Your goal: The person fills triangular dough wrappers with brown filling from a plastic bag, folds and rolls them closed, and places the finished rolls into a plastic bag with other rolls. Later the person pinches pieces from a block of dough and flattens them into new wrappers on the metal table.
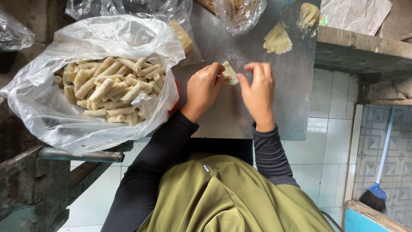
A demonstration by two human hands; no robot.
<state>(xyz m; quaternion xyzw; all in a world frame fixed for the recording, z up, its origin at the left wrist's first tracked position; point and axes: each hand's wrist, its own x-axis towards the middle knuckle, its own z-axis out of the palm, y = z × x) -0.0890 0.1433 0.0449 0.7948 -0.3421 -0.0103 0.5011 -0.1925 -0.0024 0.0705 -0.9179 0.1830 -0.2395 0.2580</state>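
Two hands work at the desk (266, 86), a left hand (201, 90) and a right hand (259, 92); between them sits one folded wrapper piece (229, 74). Two pale dough lumps (277, 41) lie farther up; one broom (377, 189) leans at the right. One large clear bag (51, 111) holds dozens of rolled pastries (109, 90), too many to count exactly.

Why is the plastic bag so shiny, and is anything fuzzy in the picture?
In the head view, soft daylight glints white off the crinkled plastic bag and gives the metal table a dull sheen; the right hand is slightly motion-blurred at its fingertips, the left hand and the rolls look sharp, and shadows are faint.
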